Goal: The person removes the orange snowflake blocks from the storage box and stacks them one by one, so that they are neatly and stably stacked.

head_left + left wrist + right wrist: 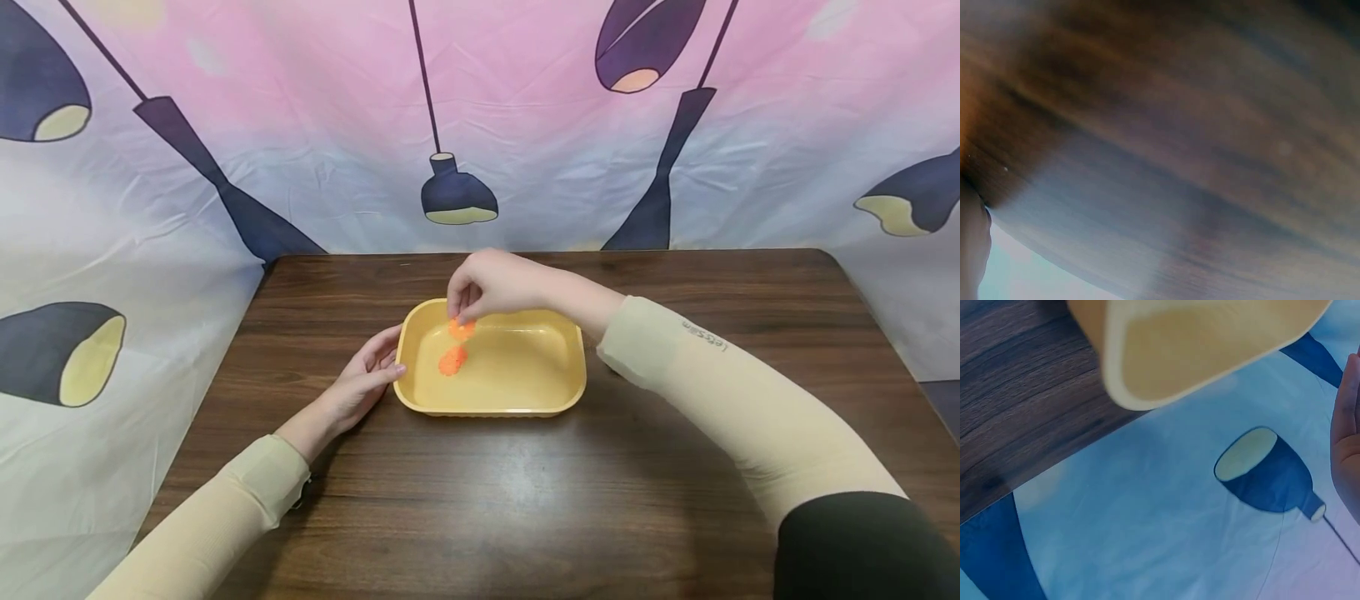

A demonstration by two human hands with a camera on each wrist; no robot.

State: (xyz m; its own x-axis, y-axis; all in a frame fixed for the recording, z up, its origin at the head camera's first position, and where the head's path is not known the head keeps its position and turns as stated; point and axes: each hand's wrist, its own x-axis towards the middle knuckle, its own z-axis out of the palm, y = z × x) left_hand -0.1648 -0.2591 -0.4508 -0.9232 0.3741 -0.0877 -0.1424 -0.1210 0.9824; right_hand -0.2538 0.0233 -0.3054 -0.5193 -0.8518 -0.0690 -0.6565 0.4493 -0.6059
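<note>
A yellow plastic tray [517, 367] with rounded corners sits on the table in the head view. At its left end, my left hand [363, 379] grips the wall, thumb over the rim and fingers along the outside. My right hand [495, 287] is above the far left part of the tray, pinching a small flat orange piece [462, 328] with a scalloped edge between thumb and fingertips. Just below it, a similar orange piece [453, 361] shows on the tray floor. The right wrist view catches the tray's corner [1116, 381] and part of the right hand [1346, 444].
The dark wood-grain table [480, 492] extends around the tray. Behind its far edge hangs a cloth backdrop [330, 125] printed with dark lamps. Mostly blurred table surface [1166, 137] fills the left wrist view.
</note>
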